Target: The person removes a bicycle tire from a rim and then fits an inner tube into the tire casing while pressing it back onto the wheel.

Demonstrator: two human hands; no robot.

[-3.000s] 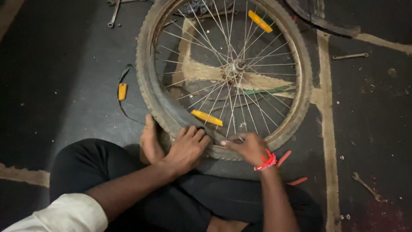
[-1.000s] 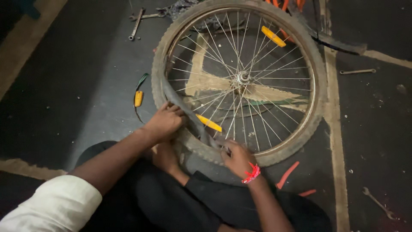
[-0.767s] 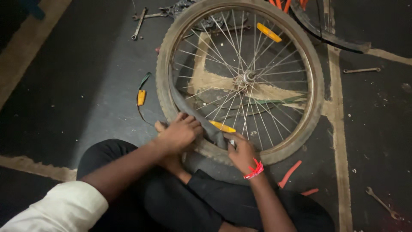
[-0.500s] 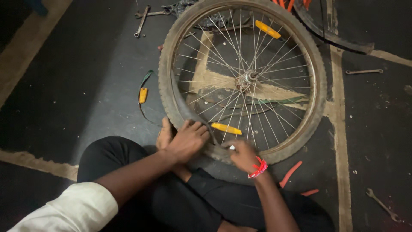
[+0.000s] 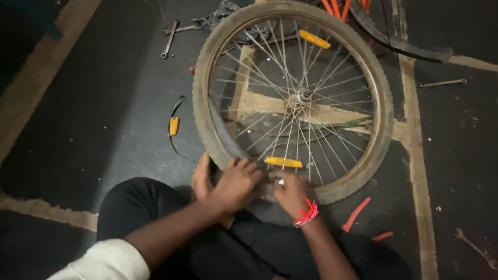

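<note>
Both hands back down on the near edge of the wheel, pressing the tyre at the rim.

My left hand (image 5: pixel 236 181), which a second ago was lifted with a loop of black rubber, now lies fingers spread and flat on the tyre (image 5: pixel 203 119); my right hand (image 5: pixel 291 191), red thread at the wrist, is curled tight at the rim beside it, on what I cannot tell. That reads to me as the rubber being worked back in. The knobbly, dusty tyre rings thin steel spokes (image 5: pixel 270 67) with yellow reflectors (image 5: pixel 282 162); the wheel lies flat on the dark floor (image 5: pixel 104 103), a red lever (image 5: pixel 355 213) and spanners (image 5: pixel 170 39) lie scattered around.
</note>
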